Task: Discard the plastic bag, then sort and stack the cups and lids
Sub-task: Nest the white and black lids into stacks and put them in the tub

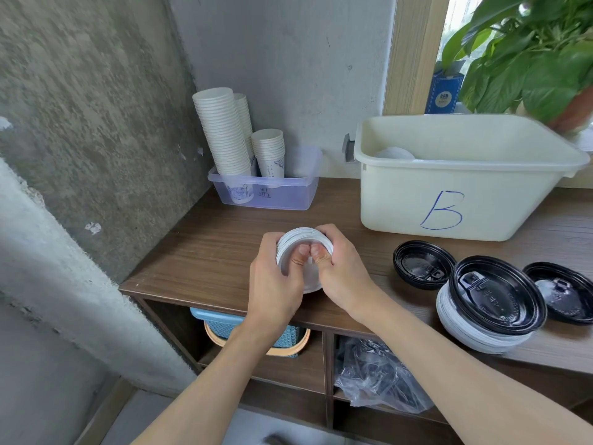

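While paper cups (221, 133) stand nested in a clear tray (282, 197) at the back, a stack of white lids (300, 237) is held over the wooden table (199, 252)
The left hand (276, 277) and right hand (343, 268) curl round the stack's rim from either side, thumbs pressing side by side on its face; black lids (420, 264) lie to the right, before a tub (449, 194) marked B

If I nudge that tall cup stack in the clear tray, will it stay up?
Probably tippy: the tall cup stack rises far above the clear tray wall and looks tilted. Likely light, being paper cups. Nested cups may separate if lifted from the top.
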A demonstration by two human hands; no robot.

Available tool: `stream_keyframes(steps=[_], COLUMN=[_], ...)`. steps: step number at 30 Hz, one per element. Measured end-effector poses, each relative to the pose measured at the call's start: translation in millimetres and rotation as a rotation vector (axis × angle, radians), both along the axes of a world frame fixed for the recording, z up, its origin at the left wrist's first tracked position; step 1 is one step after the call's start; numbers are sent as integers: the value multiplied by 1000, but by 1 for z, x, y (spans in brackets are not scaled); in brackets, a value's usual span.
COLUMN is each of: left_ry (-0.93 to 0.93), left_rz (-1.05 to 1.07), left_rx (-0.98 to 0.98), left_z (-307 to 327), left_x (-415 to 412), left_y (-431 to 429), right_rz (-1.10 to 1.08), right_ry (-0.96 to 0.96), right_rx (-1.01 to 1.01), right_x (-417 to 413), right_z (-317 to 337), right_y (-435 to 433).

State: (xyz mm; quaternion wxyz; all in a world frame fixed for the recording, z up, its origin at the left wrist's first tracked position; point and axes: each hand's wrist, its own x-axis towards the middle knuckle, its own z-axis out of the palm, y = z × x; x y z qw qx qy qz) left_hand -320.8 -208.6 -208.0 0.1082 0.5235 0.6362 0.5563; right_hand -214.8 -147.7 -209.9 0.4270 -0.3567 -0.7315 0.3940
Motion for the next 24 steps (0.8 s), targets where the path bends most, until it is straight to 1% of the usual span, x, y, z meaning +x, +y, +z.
stream_keyframes(steps=[3,6,8,12,15,18,24], left_ry=[-34,-111,-147,-188,-158,-157,-146], left_rz=[-3,28,35,-33,-87,-105,20], left_rx=[1,27,39,-26,-52,-64,-39], left_z=[2,3,5,7,6,7,4], left_x=[0,-2,-4,-10,-12,-12,-8], left_y=[0,1,0,3,3,3,5], right_rz=[-3,64,98,68,34,46,123], right_ry=[33,60,41,61,45,26,0], right_rx=[-18,-86,-106,-93,-62,-62,-98], right_x=[-1,-1,-2,-2,-1,0,0], right_z=[0,2,2,0,0,0,1], right_y=[-2,-4,-4,-3,-3,-3,-2])
